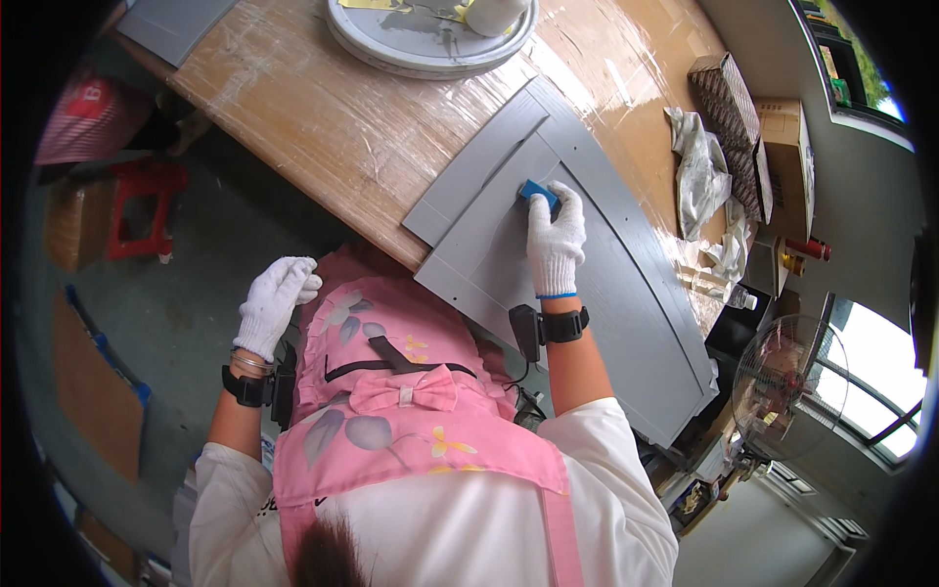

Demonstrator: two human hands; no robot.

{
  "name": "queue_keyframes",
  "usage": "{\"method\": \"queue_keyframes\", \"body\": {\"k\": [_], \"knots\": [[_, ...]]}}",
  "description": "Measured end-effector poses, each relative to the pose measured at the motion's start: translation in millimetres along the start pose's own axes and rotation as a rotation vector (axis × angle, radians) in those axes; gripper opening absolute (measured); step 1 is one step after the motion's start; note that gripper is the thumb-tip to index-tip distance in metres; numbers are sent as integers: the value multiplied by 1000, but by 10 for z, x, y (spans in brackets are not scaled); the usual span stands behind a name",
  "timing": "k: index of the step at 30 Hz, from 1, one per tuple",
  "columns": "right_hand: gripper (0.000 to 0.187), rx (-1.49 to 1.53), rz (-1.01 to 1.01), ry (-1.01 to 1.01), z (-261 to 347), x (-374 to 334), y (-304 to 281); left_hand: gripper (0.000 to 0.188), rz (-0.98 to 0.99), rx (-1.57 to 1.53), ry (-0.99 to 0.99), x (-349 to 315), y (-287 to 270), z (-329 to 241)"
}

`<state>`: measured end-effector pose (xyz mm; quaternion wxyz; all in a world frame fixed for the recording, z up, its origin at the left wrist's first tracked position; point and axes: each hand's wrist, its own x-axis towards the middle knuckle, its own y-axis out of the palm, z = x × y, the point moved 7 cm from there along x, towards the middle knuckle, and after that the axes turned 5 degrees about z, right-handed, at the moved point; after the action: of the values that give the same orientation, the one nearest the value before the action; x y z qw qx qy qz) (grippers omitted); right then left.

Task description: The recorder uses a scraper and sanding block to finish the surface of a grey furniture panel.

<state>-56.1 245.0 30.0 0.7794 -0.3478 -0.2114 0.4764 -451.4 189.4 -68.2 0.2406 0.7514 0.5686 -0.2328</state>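
Note:
My right hand (555,235), in a white knit glove, grips a small blue block (539,194) against the face of a grey panel (587,284). This panel has raised border strips and small dark holes, and it juts past the table edge toward me. Beneath its upper left side shows another grey panel (479,171). My left hand (277,305), also gloved in white, hangs off the table to the left of my pink apron (391,323). Its fingers are loosely curled together, and nothing shows in them.
The wooden table (323,108) carries a round grey lid (430,59) with a white cup (494,15). Rags (696,176) and boxes (729,117) line its right side. A fan (787,386) stands right. A red stool (142,210) and another person (93,117) are at left.

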Motion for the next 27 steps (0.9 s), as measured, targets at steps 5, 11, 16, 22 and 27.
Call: {"method": "queue_keyframes", "body": {"k": [5, 11, 16, 22, 27], "knots": [[33, -81, 156, -8, 100, -262, 48, 32, 6, -25, -31, 0, -14, 32], [31, 42, 17, -21, -52, -78, 21, 37, 19, -11, 9, 3, 54, -21], [31, -80, 133, -151, 112, -348, 77, 36, 9, -2, -10, 1, 36, 32], [32, 32, 35, -96, -52, -304, 28, 35, 16, -14, -14, -5, 68, 37], [32, -77, 51, -161, 21, -276, 90, 33, 18, -10, -4, 0, 84, 33]]}}
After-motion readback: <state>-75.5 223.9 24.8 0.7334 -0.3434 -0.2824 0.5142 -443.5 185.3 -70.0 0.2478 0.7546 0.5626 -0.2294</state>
